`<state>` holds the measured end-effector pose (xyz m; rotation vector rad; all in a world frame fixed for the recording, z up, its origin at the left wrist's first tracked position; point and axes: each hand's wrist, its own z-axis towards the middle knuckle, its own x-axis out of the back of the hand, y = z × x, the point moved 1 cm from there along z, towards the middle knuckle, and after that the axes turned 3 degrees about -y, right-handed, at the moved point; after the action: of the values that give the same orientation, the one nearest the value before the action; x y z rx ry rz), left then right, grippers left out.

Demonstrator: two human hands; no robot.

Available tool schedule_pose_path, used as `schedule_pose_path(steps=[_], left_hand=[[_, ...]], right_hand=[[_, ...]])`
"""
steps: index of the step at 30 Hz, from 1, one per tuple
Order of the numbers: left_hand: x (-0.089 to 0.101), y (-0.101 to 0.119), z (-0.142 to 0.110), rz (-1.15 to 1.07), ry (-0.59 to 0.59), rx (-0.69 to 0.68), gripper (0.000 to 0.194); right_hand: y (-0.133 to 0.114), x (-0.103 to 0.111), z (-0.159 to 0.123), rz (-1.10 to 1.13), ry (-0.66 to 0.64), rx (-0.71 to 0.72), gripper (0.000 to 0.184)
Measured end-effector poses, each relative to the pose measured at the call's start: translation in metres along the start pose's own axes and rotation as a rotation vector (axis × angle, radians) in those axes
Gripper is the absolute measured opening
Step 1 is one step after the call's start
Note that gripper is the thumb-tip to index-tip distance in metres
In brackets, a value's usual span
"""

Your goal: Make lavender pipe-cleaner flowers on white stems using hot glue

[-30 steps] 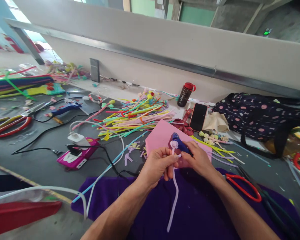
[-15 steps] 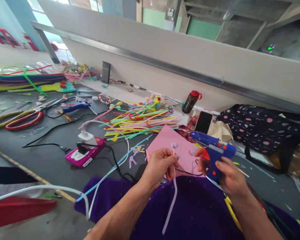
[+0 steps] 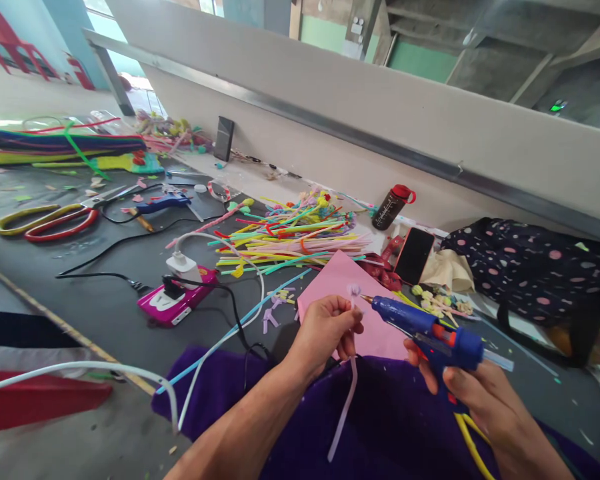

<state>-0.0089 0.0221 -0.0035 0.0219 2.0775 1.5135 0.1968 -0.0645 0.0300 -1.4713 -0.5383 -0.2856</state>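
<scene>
My left hand (image 3: 330,328) pinches a pale lilac pipe cleaner (image 3: 347,407), whose lower end bends and hangs over the purple cloth (image 3: 400,413). At its top, just above my fingers, sits a small lilac flower head (image 3: 353,289). In my right hand (image 3: 473,393) is a blue hot glue gun (image 3: 420,323), with a clear glue stick (image 3: 499,360) poking out of its back. Its nozzle points left, close beside the flower head; whether they touch I cannot tell. A pink sheet (image 3: 380,337) lies beneath both hands.
Bundled colourful pipe cleaners (image 3: 300,243) lie behind the sheet. To the left are a magenta power strip (image 3: 177,300) with cables and big scissors (image 3: 63,220). A phone (image 3: 414,256), a bottle (image 3: 391,207) and a dotted bag (image 3: 535,267) stand at the right.
The glue gun has tipped and moved so its nozzle is lower and closer to the flower head. My left hand keeps its pinch on the pipe cleaner. The view has shifted slightly.
</scene>
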Motion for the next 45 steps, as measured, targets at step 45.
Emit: schedule_pose_path(steps=[45], left_hand=[[0.000, -0.003, 0.000, 0.049, 0.002, -0.009, 0.022]], right_hand=[[-0.001, -0.002, 0.005, -0.259, -0.037, 0.137, 0.024]])
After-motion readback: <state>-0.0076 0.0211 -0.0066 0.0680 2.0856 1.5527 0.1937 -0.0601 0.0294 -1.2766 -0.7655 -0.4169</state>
